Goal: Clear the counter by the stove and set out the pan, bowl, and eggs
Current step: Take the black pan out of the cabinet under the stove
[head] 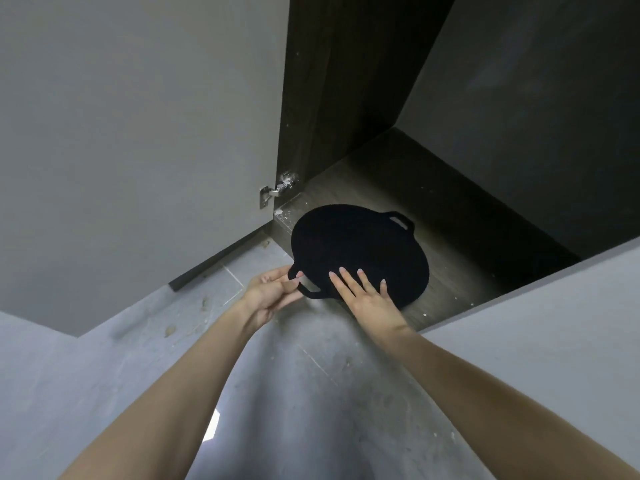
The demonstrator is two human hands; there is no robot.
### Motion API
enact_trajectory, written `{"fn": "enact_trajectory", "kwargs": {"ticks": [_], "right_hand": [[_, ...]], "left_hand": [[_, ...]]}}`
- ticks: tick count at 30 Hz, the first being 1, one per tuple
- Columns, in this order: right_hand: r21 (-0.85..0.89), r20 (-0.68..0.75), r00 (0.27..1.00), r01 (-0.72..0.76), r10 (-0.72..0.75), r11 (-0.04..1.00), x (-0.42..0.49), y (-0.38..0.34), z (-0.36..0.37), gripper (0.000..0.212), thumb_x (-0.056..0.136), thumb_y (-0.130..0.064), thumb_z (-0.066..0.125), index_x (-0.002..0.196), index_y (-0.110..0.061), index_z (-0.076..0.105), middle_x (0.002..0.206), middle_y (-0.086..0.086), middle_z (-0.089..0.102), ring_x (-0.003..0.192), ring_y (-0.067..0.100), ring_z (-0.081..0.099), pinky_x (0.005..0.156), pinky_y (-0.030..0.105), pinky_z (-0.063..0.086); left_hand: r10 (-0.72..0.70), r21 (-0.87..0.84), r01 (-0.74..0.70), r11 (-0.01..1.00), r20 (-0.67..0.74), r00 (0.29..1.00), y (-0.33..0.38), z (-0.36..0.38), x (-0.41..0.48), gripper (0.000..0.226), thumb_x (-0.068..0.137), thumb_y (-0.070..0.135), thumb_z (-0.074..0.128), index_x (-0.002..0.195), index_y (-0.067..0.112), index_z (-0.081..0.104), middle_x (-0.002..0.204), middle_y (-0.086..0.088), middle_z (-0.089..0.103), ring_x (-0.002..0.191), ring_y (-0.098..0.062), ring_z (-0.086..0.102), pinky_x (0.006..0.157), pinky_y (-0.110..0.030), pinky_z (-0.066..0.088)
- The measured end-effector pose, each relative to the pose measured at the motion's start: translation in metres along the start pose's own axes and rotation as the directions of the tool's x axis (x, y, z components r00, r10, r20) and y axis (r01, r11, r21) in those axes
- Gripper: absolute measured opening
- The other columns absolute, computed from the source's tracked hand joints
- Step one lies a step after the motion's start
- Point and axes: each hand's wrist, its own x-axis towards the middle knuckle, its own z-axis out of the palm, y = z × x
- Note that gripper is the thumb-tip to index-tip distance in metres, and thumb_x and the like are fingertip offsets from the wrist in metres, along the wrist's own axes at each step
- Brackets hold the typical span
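Fingers (277, 277) of the left hand (268, 296) pinch the near loop handle of a black pan (356, 251); the right hand (367, 296) lies spread, flat on it, inside an open floor-level cabinet (467, 244).

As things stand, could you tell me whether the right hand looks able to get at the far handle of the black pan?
Probably yes. The right hand lies flat on the pan, the cabinet doors stand open, and nothing shows between it and the far handle. The left hand has its grip on the near handle.
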Motion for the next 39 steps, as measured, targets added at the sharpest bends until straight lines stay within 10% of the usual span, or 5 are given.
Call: {"fn": "enact_trajectory", "kwargs": {"ticks": [21, 39], "right_hand": [[-0.067, 0.325, 0.863, 0.429, -0.387, 0.901, -0.267, -0.063, -0.351, 0.104, 0.078, 0.020, 0.054, 0.152, -0.028, 0.000, 0.160, 0.002, 0.012, 0.145, 0.031, 0.018, 0.115, 0.059, 0.016], [-0.145, -0.019, 0.859, 0.504, -0.512, 0.851, -0.487, -0.135, -0.454, 0.108, 0.076, 0.018, 0.063, 0.152, -0.028, 0.002, 0.160, -0.006, 0.012, 0.144, 0.029, 0.024, 0.112, 0.048, 0.029]], "left_hand": [[-0.232, -0.463, 0.000, 0.886, -0.443, 0.866, 0.123, 0.078, -0.433, 0.029, 0.083, -0.011, 0.060, 0.113, -0.011, 0.059, 0.098, -0.017, 0.068, 0.085, -0.020, 0.067, 0.057, -0.019, 0.057], [-0.014, -0.367, -0.125, 0.922, -0.352, 0.936, 0.163, 0.084, -0.710, 0.019, 0.088, -0.006, 0.054, 0.102, 0.002, 0.065, 0.086, -0.005, 0.074, 0.079, -0.009, 0.072, 0.072, -0.018, 0.057]]}}
